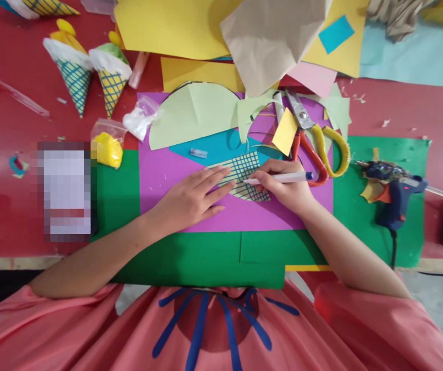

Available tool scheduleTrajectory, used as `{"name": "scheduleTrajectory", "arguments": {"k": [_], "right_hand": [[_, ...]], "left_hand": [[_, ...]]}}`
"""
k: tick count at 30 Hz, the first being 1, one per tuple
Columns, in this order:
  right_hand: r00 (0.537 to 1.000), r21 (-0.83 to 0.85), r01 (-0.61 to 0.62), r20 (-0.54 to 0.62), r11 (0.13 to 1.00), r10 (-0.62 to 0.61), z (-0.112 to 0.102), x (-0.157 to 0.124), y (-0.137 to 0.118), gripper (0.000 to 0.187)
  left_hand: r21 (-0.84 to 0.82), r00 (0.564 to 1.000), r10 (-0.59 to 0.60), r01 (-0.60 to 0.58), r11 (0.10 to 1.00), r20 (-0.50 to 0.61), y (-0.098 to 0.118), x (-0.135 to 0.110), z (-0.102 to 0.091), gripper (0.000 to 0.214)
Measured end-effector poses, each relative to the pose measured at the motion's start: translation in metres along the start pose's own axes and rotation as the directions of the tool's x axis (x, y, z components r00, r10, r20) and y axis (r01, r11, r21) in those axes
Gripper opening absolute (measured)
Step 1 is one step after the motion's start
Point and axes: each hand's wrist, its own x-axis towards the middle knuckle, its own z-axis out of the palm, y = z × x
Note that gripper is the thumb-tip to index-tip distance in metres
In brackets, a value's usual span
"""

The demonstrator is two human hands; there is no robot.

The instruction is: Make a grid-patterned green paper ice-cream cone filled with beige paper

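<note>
The right hand (288, 189) has its grip closed around a white marker (289, 178), thumb and fingers pinching the barrel, with the blue end pointing right and the tip at a pale green paper piece (250, 164) (whether it touches, I cannot tell). That paper piece, ruled with dark lines that cross into a grid on its right part, lies near the middle of a purple sheet (167, 211), a little toward its right edge. The left hand (190, 198) lies flat over the paper piece's left end, its grip open, fingers stretched and slightly apart, with nothing clasped between them. A blue sheet (190, 143) lies just beyond, carrying a small clear cylinder (199, 153). Near the purple sheet's far right corner are scissors (302, 116) with one red and one yellow handle, a yellow scrap (285, 131) against them. Toward its far left corner sit a bag of white stuff (140, 121) and a pale green half-round sheet (198, 116). On the counter (5, 129), a glue gun (399, 198) rests toward the right edge, while two paper cones (73, 80) with checked sides lie toward the far left corner.
</note>
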Motion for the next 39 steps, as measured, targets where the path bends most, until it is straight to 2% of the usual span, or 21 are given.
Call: {"name": "scheduleTrajectory", "arguments": {"k": [9, 15, 31, 39], "right_hand": [[0.999, -0.017, 0.04, 0.015, 0.999, -0.04, 0.0003, 0.0009, -0.0018, 0.023], [0.998, -0.014, 0.016, 0.055, 1.0, -0.015, -0.0008, 0.0013, -0.0021, 0.024], [0.99, -0.018, 0.021, 0.14, 1.0, -0.018, -0.0027, 0.0001, -0.0024, 0.027], [0.981, -0.026, 0.076, 0.182, 0.997, -0.07, -0.0036, -0.0004, -0.0017, 0.028]], "left_hand": [[0.034, 1.0, 0.022, -0.021, 0.999, -0.009, 0.0, -0.0002, 0.0005, 0.049], [-0.002, 1.0, 0.011, -0.011, 1.0, -0.005, -0.0007, -0.0008, 0.0, 0.049], [0.026, 1.0, 0.018, -0.018, 0.999, -0.011, -0.0001, 0.0001, 0.0001, 0.049], [0.045, 0.999, 0.035, -0.034, 0.998, -0.023, -0.001, -0.0003, 0.0006, 0.048]]}}
